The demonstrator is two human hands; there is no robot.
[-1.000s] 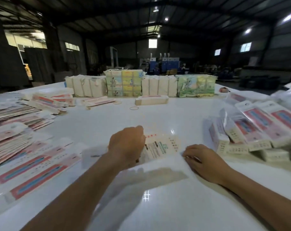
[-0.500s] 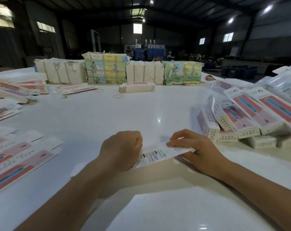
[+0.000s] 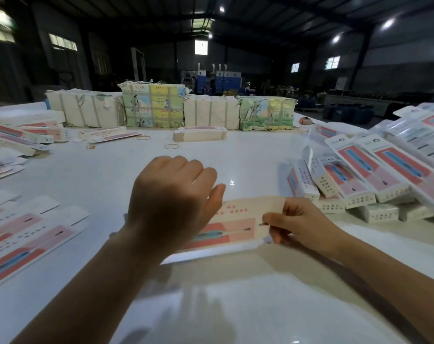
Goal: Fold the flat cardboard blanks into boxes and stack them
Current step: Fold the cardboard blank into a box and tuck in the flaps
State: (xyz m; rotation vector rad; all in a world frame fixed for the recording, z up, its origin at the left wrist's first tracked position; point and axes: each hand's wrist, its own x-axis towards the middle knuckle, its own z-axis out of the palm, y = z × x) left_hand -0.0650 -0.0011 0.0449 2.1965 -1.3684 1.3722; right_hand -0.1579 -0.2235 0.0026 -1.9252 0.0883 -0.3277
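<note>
The cardboard blank (image 3: pixel 233 219) lies near the counter's (image 3: pixel 111 175) near edge, at its middle. The right hand (image 3: pixel 295 224) pinches its right end; the left hand (image 3: pixel 173 202) is over its left part, fingers curled, grip hidden. Best to crease along the scored lines while the right end is held square. Folded boxes (image 3: pixel 347 184) crowd the right edge, flat blanks (image 3: pixel 24 232) the left; open room lies ahead, toward the centre.
</note>
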